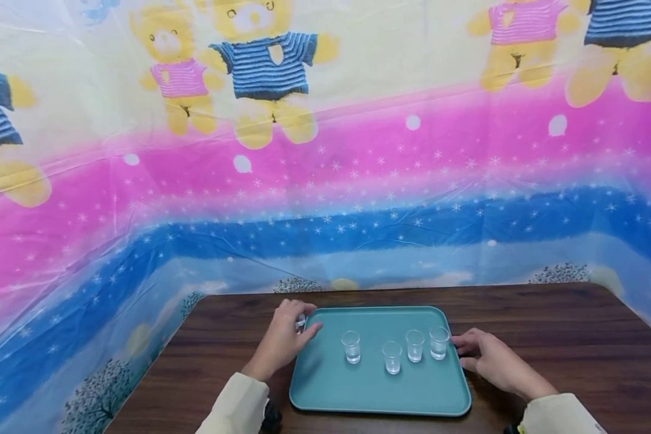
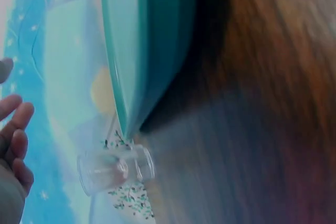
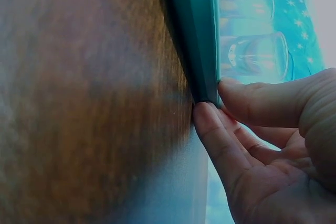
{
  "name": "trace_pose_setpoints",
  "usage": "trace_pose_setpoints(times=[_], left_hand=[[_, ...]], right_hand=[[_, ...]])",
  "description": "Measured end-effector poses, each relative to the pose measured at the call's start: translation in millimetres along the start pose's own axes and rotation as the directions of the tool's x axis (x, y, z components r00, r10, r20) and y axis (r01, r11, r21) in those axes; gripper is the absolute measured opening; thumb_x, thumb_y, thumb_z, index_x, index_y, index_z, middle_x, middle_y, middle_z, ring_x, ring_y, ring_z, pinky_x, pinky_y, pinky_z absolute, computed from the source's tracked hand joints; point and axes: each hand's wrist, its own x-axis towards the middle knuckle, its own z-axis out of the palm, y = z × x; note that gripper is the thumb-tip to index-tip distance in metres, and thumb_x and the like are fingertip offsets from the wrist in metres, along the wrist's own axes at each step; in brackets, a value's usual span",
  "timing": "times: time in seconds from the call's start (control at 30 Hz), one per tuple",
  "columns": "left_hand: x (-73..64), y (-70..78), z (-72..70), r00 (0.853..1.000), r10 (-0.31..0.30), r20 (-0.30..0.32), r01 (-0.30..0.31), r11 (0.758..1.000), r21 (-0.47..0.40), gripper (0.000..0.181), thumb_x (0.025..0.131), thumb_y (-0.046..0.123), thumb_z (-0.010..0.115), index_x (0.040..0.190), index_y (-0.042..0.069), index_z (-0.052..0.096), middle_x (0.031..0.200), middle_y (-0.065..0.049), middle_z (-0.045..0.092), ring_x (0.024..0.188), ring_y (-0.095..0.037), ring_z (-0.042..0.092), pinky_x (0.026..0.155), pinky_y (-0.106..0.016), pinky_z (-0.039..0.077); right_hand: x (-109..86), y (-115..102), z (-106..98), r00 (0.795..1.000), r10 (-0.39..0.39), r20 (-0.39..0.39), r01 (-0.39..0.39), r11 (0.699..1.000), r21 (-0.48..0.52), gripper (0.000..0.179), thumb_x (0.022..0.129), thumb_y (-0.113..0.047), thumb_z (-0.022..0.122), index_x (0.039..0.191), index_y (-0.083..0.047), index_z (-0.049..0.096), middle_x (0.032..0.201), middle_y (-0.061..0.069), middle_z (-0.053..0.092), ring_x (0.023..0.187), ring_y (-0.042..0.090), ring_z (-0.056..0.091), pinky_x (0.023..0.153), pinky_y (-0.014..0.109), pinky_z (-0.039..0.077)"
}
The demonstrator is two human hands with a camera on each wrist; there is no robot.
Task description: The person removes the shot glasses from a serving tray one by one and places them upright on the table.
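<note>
A teal tray point(image 1: 380, 392) lies on the brown table, with several small clear shot glasses point(image 1: 351, 347) standing upright on it. At its right side my right hand point(image 1: 490, 361) pinches the rim, the thumb point(image 3: 257, 100) above and fingers below. My left hand point(image 1: 284, 334) is over the tray's left edge, its fingers loosely bent and holding nothing. Close by, another shot glass point(image 2: 115, 170) stands on the table just off the tray; the left wrist view shows it apart from the fingers point(image 2: 18, 140). In the head view this glass is partly hidden behind the hand.
Dark wood table point(image 1: 575, 337) extends on both sides of the tray. A patterned cloth point(image 1: 358, 181) with bears and snowflakes hangs behind and around the table. Two of the tray's glasses stand close to its right rim, near my right hand.
</note>
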Motion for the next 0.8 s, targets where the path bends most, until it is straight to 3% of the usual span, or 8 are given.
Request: trace_pose_setpoints(times=[0.13,0.33,0.8], left_hand=[[0.5,8.2,4.4,0.995,0.047,0.083,-0.044,0.998,-0.041,0.029,0.084,0.026,0.073,0.108,0.013,0.065,0.094,0.001,0.061,0.082,-0.011,0.043,0.07,-0.034,0.039],[3.4,19.6,12.8,0.972,0.123,0.201,-0.103,0.989,-0.109,0.034,0.085,0.037,0.069,0.111,0.015,0.064,0.098,0.004,0.06,0.082,-0.009,0.041,0.07,-0.029,0.039],[4.3,26.2,25.5,0.958,0.106,0.265,-0.079,0.99,-0.113,0.029,0.084,0.031,0.072,0.105,0.013,0.066,0.097,0.001,0.062,0.087,-0.01,0.044,0.074,-0.033,0.041]], right_hand=[[-0.4,0,0,1.0,-0.004,-0.002,0.004,1.0,-0.001,0.039,0.083,0.005,0.066,0.122,0.001,0.06,0.104,0.004,0.056,0.097,0.024,0.058,0.077,0.04,0.05],[-1.4,0,0,1.0,-0.004,-0.008,0.004,1.0,-0.006,0.039,0.083,0.006,0.066,0.121,0.0,0.061,0.104,0.004,0.056,0.097,0.024,0.059,0.077,0.04,0.05],[-0.6,-2,1,1.0,0.004,-0.03,-0.005,1.0,-0.025,0.04,0.081,0.005,0.069,0.12,0.0,0.062,0.101,0.003,0.056,0.095,0.022,0.059,0.078,0.041,0.05]])
